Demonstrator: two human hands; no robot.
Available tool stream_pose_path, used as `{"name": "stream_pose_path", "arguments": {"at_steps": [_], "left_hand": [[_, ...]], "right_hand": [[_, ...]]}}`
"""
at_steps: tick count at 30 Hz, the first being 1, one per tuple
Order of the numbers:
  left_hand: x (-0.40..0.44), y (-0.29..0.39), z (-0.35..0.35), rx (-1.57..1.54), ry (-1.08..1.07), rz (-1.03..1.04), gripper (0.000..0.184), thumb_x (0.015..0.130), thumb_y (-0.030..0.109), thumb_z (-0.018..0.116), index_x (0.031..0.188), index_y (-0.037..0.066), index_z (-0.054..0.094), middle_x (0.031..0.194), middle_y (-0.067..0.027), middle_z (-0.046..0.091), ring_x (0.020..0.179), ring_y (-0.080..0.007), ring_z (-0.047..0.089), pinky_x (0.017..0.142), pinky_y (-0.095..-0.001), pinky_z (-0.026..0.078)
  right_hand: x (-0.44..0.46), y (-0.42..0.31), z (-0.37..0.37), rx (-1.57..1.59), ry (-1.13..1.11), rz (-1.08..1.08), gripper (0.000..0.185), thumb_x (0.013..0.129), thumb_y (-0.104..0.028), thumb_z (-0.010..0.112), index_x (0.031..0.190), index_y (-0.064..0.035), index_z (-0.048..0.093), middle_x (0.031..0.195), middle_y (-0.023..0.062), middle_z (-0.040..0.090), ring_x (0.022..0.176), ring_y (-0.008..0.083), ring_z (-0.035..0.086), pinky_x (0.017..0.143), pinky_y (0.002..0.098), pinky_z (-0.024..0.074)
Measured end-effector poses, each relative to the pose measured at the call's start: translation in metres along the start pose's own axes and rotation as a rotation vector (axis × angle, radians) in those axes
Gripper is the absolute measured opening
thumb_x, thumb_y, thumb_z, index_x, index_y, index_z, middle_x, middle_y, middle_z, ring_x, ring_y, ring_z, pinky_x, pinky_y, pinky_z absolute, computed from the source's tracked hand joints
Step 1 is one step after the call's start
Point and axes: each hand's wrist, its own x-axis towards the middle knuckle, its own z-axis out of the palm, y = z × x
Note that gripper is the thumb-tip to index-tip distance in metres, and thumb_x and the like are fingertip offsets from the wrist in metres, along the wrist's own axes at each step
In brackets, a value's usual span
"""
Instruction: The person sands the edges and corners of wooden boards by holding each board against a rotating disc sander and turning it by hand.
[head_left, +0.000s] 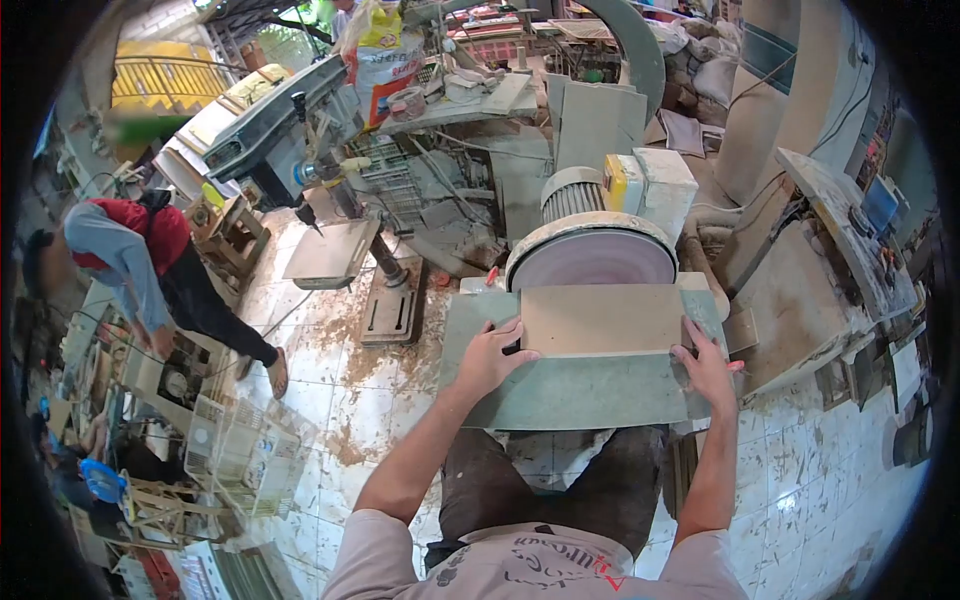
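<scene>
My left grip (490, 360) holds the tan board (600, 322) by its left edge, thumb at the near corner; my right grip (708, 365) braces the right edge, fingers stretched toward the far corner and thumb bent at the near one. The board lies flat at the far edge of the green surface (578, 396), roughly midway between its left and right edges, with bare surface along the near edge.

Just beyond stands the sanding disc (595, 262), its motor (573, 195) behind. I can't tell whether board and disc touch, or whether the disc turns.

If it does turn, uneven push between the two grips could skew the board and grind its far edge out of line. Light hold-down could let it chatter or be dragged sideways. My worst worry is the right fingertips: a slip forward along that edge would carry them toward the disc. A sleeve isn't the danger; both forearms are bare.
</scene>
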Motion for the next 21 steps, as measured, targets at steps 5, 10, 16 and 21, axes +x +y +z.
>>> {"name": "stream_pose_path", "arguments": {"at_steps": [5,10,16,21], "left_hand": [[0.002,0.001,0.008,0.017,0.000,0.006,0.058,0.076,0.040,0.072,0.116,-0.001,0.061,0.129,-0.0049,0.058,0.105,-0.0288,0.060,0.110,-0.0489,0.031],[0.005,0.005,0.007,0.007,-0.014,0.011,0.058,0.077,0.039,0.072,0.117,0.000,0.060,0.129,-0.0049,0.058,0.105,-0.0287,0.060,0.111,-0.0495,0.030],[0.004,0.003,0.000,0.009,-0.042,0.009,0.057,0.077,0.038,0.072,0.118,0.000,0.060,0.130,-0.0058,0.057,0.108,-0.0290,0.059,0.110,-0.0492,0.031],[-0.003,-0.008,-0.013,-0.036,-0.031,-0.023,0.058,0.074,0.034,0.077,0.118,-0.001,0.060,0.131,-0.0062,0.057,0.112,-0.0288,0.058,0.110,-0.0460,0.031]], "right_hand": [[0.001,0.013,0.000,0.015,0.028,0.018,0.061,0.088,-0.022,0.062,0.141,-0.0015,0.039,0.142,0.0216,0.043,0.134,0.0357,0.037,0.114,0.0520,0.0136],[0.002,0.021,-0.003,0.044,0.017,0.002,0.062,0.087,-0.022,0.063,0.140,-0.0016,0.039,0.142,0.0208,0.043,0.131,0.0364,0.041,0.113,0.0514,0.0158],[0.000,0.007,-0.006,-0.018,-0.005,-0.006,0.060,0.088,-0.023,0.062,0.140,-0.0028,0.041,0.141,0.0211,0.044,0.130,0.0369,0.042,0.114,0.0484,0.0178],[0.001,-0.007,0.002,-0.008,-0.034,-0.053,0.059,0.090,-0.026,0.060,0.140,-0.0013,0.041,0.141,0.0208,0.044,0.136,0.0341,0.036,0.115,0.0483,0.0118]]}}
